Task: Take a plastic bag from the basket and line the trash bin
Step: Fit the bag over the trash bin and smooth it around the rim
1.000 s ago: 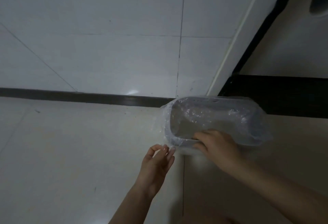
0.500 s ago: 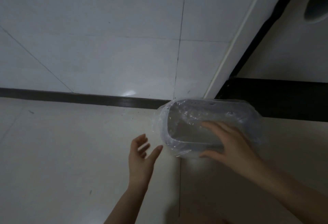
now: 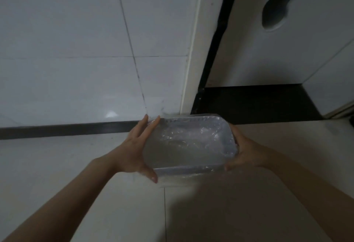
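A grey oblong trash bin (image 3: pixel 191 171) stands on the floor against the wall. A clear plastic bag (image 3: pixel 183 142) lines its inside and folds over the rim. My left hand (image 3: pixel 134 149) clasps the bin's left end, fingers stretched along the side and thumb on the near rim. My right hand (image 3: pixel 243 149) grips the right end over the plastic. The basket is not in view.
White wall tiles (image 3: pixel 76 50) rise behind the bin, with a dark skirting strip (image 3: pixel 57 129) at the floor. To the right is a black recess (image 3: pixel 249 102) under a white panel with a round hole (image 3: pixel 275 10). Pale floor tiles (image 3: pixel 57 165) spread to the left.
My left hand moved from open air beside the bin onto its left end. My right hand left the near rim and took the right end. The view moved closer.
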### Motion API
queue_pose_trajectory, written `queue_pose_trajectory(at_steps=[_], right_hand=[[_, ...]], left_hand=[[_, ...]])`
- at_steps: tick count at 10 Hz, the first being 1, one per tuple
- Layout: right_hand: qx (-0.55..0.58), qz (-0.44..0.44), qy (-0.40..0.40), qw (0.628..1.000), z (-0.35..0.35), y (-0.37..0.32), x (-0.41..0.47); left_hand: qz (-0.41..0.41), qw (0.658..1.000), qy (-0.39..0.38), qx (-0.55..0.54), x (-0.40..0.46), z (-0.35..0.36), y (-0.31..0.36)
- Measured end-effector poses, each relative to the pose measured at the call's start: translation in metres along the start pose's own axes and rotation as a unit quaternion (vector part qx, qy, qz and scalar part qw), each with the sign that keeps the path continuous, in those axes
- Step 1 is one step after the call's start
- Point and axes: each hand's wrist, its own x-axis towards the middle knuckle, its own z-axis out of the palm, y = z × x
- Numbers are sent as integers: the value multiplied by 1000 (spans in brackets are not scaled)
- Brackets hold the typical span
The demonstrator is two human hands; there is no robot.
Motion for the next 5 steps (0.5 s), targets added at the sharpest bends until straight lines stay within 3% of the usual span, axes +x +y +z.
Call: queue_pose_trajectory(at_steps=[3,5], right_hand=[[-47,-44,62,996,10,12,7],[-25,-46,53,997,6,9,-6]], left_hand=[[24,998,20,59,0,6,2],[-12,995,-13,100,-12,-2,12]])
